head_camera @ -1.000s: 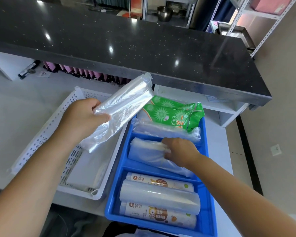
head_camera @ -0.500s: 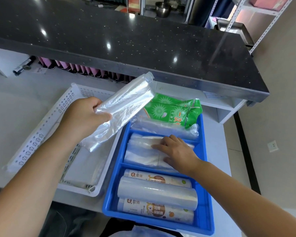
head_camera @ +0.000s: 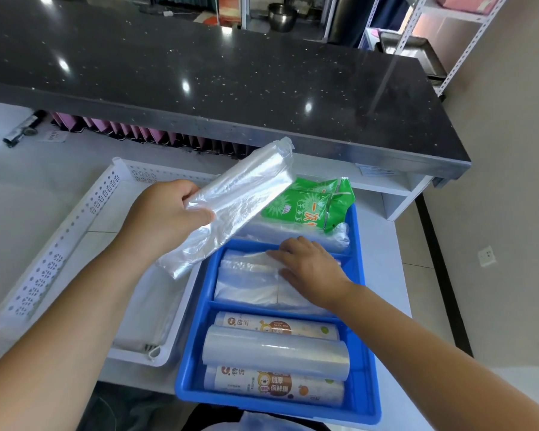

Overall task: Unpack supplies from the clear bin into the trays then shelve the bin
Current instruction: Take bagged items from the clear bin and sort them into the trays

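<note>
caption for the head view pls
Left hand grips a clear plastic bag pack; right hand presses folded clear bags in a blue divided tray beside a white perforated tray

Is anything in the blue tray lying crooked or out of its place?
Yes. The green packet in the far compartment of the blue tray lies tilted on clear bags and sticks out over the far rim.

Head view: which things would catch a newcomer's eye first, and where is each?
The left grip holds a clear pack of bags raised above the border between the white perforated tray and the blue tray. The right grip lies flat on folded clear bags in the blue tray's middle compartment. A bright green packet lies in its far compartment, three rolls in its near one.
</note>
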The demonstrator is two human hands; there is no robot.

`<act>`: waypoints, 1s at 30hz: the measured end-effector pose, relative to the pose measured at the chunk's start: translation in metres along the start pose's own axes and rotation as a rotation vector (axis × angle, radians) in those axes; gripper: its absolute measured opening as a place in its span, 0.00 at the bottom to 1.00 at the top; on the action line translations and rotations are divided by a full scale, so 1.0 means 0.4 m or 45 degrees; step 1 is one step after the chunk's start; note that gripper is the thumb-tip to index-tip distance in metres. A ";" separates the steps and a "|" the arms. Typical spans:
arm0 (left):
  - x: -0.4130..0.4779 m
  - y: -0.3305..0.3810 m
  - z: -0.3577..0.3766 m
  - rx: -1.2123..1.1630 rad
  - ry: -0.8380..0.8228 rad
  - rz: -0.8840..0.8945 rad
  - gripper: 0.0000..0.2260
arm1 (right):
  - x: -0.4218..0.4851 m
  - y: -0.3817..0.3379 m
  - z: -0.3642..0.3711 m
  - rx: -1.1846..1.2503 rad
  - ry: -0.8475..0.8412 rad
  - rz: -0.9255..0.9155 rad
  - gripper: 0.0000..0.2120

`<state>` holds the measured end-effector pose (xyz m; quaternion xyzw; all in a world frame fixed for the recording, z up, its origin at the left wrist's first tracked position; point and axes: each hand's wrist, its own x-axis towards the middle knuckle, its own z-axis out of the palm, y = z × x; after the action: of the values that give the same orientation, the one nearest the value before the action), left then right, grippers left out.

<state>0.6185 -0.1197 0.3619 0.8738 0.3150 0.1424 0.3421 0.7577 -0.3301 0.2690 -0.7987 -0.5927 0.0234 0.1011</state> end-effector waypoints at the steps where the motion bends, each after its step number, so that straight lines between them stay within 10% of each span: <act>1: 0.003 0.006 0.008 0.008 -0.026 0.017 0.06 | -0.011 0.012 -0.018 0.144 0.144 0.086 0.15; 7: 0.010 0.070 0.091 0.368 -0.235 0.272 0.07 | -0.090 0.112 -0.162 0.485 0.780 0.554 0.17; 11: -0.007 0.110 0.164 0.542 -0.379 0.453 0.04 | -0.083 0.073 -0.207 0.137 0.342 0.237 0.38; 16: -0.001 0.079 0.184 0.526 -0.606 0.488 0.08 | -0.095 0.045 -0.187 0.178 -0.074 0.391 0.10; 20: 0.009 0.051 0.229 0.515 -0.878 0.440 0.10 | -0.090 0.050 -0.154 0.307 -0.376 0.470 0.09; 30: 0.002 -0.034 0.234 0.784 -0.657 0.528 0.05 | -0.068 0.064 -0.051 0.026 -0.377 0.480 0.11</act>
<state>0.6566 -0.1589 0.2846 0.9864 0.0653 -0.1151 0.0978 0.7771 -0.3657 0.2818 -0.8820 -0.4412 0.1648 0.0148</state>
